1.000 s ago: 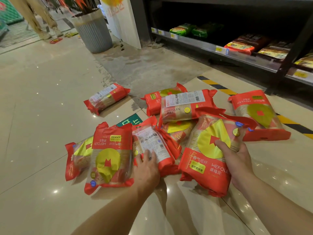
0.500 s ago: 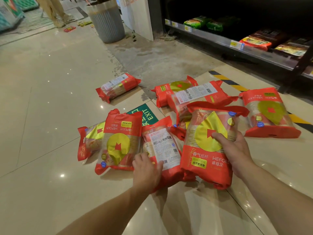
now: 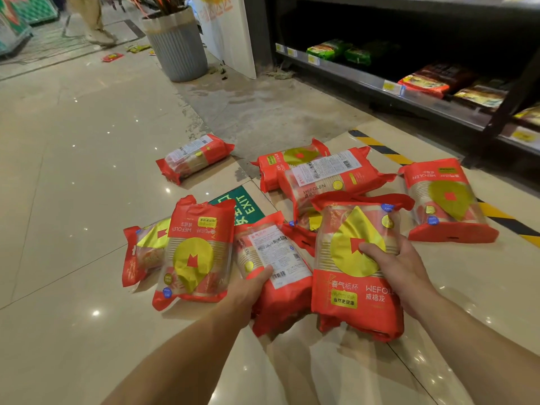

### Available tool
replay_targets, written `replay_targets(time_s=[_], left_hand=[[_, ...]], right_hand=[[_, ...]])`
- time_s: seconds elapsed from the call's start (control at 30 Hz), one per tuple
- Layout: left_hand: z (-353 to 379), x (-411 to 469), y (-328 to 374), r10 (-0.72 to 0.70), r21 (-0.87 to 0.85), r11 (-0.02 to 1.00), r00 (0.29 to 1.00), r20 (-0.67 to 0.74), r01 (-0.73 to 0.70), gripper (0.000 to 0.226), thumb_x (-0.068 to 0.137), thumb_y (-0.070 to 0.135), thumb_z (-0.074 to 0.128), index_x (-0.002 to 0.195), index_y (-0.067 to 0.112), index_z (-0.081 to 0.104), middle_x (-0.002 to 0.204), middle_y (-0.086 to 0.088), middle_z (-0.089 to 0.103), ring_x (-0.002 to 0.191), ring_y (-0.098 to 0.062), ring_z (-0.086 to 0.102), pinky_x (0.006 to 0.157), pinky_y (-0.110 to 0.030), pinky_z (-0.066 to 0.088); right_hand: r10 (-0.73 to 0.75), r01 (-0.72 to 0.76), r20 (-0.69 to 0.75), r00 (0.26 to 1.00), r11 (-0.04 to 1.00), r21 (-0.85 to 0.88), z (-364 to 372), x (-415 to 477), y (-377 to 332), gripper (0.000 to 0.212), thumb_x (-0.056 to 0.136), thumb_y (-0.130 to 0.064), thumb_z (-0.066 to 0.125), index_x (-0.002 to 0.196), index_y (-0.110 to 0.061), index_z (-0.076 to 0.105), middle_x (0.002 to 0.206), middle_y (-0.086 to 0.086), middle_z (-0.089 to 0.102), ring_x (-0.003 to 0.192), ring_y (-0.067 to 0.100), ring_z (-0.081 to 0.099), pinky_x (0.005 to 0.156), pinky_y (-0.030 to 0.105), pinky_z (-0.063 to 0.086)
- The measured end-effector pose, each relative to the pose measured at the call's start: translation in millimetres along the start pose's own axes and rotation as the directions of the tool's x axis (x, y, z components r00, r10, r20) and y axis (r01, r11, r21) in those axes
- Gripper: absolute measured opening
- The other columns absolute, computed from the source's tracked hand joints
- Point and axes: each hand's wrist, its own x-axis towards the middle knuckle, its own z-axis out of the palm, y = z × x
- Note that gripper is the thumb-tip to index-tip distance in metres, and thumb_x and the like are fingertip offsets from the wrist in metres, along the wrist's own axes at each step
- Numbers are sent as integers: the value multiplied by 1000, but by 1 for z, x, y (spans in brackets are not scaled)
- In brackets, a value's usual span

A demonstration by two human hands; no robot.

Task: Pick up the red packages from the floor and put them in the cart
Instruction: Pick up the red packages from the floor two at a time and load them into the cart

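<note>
The right hand point(image 3: 401, 268) curls round a glossy red-and-yellow plastic package point(image 3: 355, 290), thumb in front. The left hand point(image 3: 248, 289) seemingly clasps a label-up red package point(image 3: 273, 252).

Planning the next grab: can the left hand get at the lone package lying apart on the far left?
Probably not yet: the left hand is full, gripping a white-labelled package. Nothing covers the lone package, though.
</note>
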Motion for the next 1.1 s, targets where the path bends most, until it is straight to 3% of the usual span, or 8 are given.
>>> replay_targets(time_s=[0.13, 0.3, 0.43, 0.6, 0.73, 0.8, 0.9, 1.1], left_hand=[[3, 8, 6, -11, -114, 993, 1000, -25, 8, 75, 85, 40, 93, 145, 9, 61, 124, -17, 77, 104, -36, 77, 93, -49, 63], [-5, 12, 4, 8, -129, 992, 1000, -4, -9, 66, 90, 36, 87, 143, 8, 61, 119, -19, 78, 104, -37, 78, 97, -52, 64], [-12, 6, 6, 41, -106, 994, 998, 48, -36, 54, 94, 35, 84, 137, 9, 64, 117, -18, 80, 102, -36, 79, 84, -44, 64], [-12, -4, 14, 128, -92, 989, 981, 145, -115, 53, 93, 30, 87, 140, 14, 66, 114, -15, 85, 105, -37, 82, 96, -53, 66], [-4, -15, 28, 238, -75, 971, 950, 201, -227, 49, 93, 30, 86, 136, 17, 68, 112, -12, 85, 96, -31, 85, 82, -44, 69], [0, -16, 33, 286, -79, 958, 936, 206, -275, 61, 86, 31, 93, 137, 15, 65, 111, -13, 85, 91, -32, 85, 77, -46, 68], [4, -22, 46, 349, -60, 937, 905, 242, -345, 114, 43, 47, 111, 141, 17, 60, 116, -15, 84, 98, -39, 84, 79, -52, 67], [12, -51, 88, 464, -65, 878, 809, 362, -474, 133, 18, 52, 112, 138, 20, 62, 119, -16, 83, 102, -40, 83, 76, -49, 70]], right_hand=[[9, -9, -4, 1000, 1000, -20, -8, 2, -1, 59, 83, -39, 91, 133, -30, 62, 111, 4, 77, 95, 30, 77, 91, 54, 63], [15, -15, 6, 1000, 999, -28, -12, 0, -6, 51, 86, -39, 88, 129, -29, 62, 108, 5, 76, 93, 30, 76, 89, 51, 63], [33, -32, 15, 999, 998, -56, -17, 3, -10, 56, 85, -43, 88, 131, -26, 63, 109, 7, 77, 92, 31, 77, 86, 49, 64], [36, -36, 0, 999, 996, -86, -36, 6, -17, 56, 80, -47, 91, 127, -27, 67, 104, 7, 80, 90, 31, 79, 88, 54, 65], [16, -17, -22, 1000, 999, -48, -52, 5, -26, 54, 82, -47, 89, 127, -30, 67, 107, 6, 79, 91, 30, 79, 87, 52, 65], [-6, 5, -29, 1000, 1000, -21, -57, 4, -31, 50, 86, -41, 88, 129, -31, 65, 104, 3, 78, 87, 27, 78, 77, 41, 64], [-11, 12, -18, 1000, 1000, 27, -61, 1, -43, 45, 89, -36, 86, 128, -29, 65, 100, 3, 78, 84, 26, 78, 73, 38, 62], [-1, 2, -11, 1000, 993, 114, -74, -13, -68, 30, 86, -39, 87, 103, -46, 64, 105, 3, 79, 93, 29, 79, 89, 54, 65]])
